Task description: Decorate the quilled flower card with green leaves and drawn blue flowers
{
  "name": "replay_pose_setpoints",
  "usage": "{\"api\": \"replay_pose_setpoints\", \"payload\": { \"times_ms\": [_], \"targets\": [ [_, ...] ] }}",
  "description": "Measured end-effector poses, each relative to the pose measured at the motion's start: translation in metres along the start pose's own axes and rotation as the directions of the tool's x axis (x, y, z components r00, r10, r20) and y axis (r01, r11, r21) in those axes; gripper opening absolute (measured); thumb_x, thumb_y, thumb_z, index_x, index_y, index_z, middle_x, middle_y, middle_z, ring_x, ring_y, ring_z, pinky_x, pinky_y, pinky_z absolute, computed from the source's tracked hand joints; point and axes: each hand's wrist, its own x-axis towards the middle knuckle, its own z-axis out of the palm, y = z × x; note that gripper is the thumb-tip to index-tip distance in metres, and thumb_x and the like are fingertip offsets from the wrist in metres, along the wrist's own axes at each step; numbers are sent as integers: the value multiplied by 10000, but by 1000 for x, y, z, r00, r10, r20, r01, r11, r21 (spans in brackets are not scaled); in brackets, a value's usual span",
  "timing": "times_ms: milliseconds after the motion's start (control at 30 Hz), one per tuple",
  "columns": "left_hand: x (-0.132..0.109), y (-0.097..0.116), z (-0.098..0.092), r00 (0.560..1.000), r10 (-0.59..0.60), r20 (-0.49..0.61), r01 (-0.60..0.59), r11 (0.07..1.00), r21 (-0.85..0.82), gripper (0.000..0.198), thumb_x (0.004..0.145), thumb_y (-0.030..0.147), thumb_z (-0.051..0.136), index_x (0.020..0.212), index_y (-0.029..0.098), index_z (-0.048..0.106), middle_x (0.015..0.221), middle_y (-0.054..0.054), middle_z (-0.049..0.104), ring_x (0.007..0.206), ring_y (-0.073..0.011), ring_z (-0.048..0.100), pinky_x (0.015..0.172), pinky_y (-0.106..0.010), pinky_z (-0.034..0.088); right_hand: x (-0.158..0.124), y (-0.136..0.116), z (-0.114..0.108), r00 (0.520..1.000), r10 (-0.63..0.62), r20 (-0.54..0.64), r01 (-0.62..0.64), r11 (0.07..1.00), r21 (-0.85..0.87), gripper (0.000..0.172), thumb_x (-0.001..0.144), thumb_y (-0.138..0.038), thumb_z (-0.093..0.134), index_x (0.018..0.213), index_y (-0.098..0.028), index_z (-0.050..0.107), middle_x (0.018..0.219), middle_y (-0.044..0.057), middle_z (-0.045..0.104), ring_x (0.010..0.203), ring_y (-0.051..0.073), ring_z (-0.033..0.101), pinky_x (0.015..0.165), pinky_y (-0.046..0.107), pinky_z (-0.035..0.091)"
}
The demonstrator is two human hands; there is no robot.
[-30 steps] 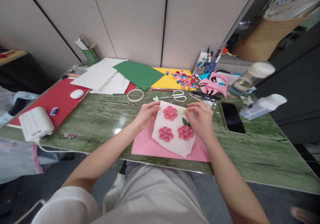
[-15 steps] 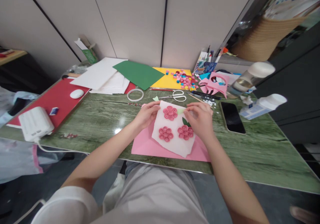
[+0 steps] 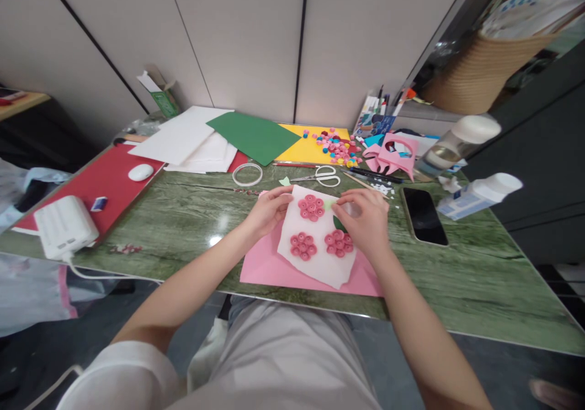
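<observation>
A white sheet of paper [image 3: 324, 267] with torn-looking edges lies tilted over a larger pink sheet [image 3: 260, 264]. On it are several-petalled pink paper flowers: one at upper left [image 3: 311, 207], one at lower left [image 3: 303, 245] and one at right [image 3: 339, 243]. A dark green paper leaf [image 3: 338, 223] sits above the right flower, partly behind my fingers. My left hand [image 3: 269, 210] pinches the white sheet's upper left edge. With thumb and forefinger together, my right hand [image 3: 368, 218] holds a pale green paper leaf [image 3: 328, 205] against the sheet beside the upper flower.
White-handled scissors [image 3: 327, 176], a tape roll [image 3: 247, 174] and another pale green piece [image 3: 284, 181] lie beyond the sheet. Farther back are green card [image 3: 253, 136] and small coloured paper coils [image 3: 340, 148]. A phone [image 3: 425, 216] and bottles [image 3: 484, 194] stand right; a white power bank [image 3: 66, 227] lies left.
My right hand has shifted slightly left and down, its fingertips now covering more of the dark green leaf. The left hand and the white sheet stay where they were.
</observation>
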Motion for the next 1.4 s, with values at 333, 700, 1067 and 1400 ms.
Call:
{"api": "replay_pose_setpoints", "payload": {
  "times_ms": [333,700,1067,1400],
  "targets": [
    [2,-2,-2,1000,8,10,-8,1000,1,288,691,144,662,978,157,662,843,-49,694,713,-116,634,668,-215,489,0,0,0,1000,-16,-8,16,1000,15,83,740,-306,639,714,-229,645,899,1,656,933,210,527,863,393,297],
    [1,-1,-2,1000,7,-7,-7,1000,-8,277,689,137,663,966,157,662,823,-43,691,713,-113,631,677,-216,487,-2,1,-1,995,-91,-29,91,996,-10,68,752,-257,587,733,-230,646,900,9,649,935,211,518,876,405,287],
    [0,0,0,1000,7,-8,-7,1000,5,289,671,156,684,959,161,665,832,-44,691,724,-121,633,685,-226,484,-2,0,0,996,-90,-2,89,993,-78,157,810,-344,544,740,-231,629,896,23,652,931,217,519,893,412,267],
    [0,-2,0,1000,-12,2,12,1000,3,288,677,169,686,963,169,661,838,-42,694,722,-130,636,689,-244,488,-2,-1,2,994,-106,19,107,989,-99,124,804,-314,549,753,-224,617,894,22,639,901,210,516,875,398,282]
  ]
}}
